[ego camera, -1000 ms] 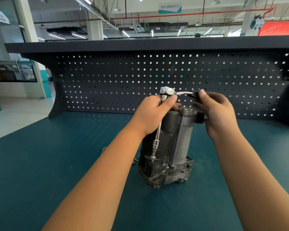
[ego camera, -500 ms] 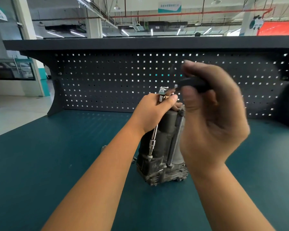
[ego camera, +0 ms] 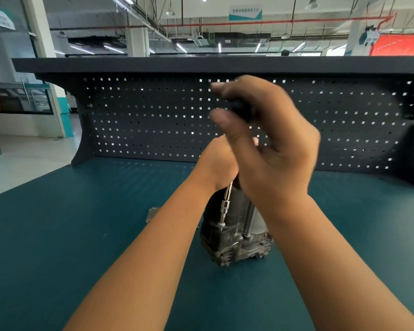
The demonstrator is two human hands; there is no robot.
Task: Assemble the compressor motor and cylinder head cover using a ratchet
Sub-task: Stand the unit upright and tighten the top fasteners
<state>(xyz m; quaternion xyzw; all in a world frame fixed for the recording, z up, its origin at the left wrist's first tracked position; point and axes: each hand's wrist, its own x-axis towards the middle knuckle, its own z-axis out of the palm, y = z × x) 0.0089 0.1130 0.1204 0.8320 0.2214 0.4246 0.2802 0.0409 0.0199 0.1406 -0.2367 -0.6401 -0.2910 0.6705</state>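
The grey compressor (ego camera: 234, 237) stands upright on the teal bench top (ego camera: 81, 235), its motor cylinder on a ribbed metal base. A chrome ratchet extension (ego camera: 225, 206) runs down its left side to a bolt on the base. My left hand (ego camera: 216, 163) grips the top of the extension by the motor's upper end. My right hand (ego camera: 265, 144) is raised in front of it, close to the camera and blurred, fingers curled round the black ratchet handle (ego camera: 238, 108). The ratchet head is hidden behind my hands.
A small metal part (ego camera: 153, 215) lies on the bench just left of my left forearm. A dark pegboard back panel (ego camera: 129, 120) with a shelf on top closes off the far edge of the bench.
My right hand has swung the ratchet handle from the right side toward the camera and leftward. My left hand stays on top of the extension. The compressor has not moved.
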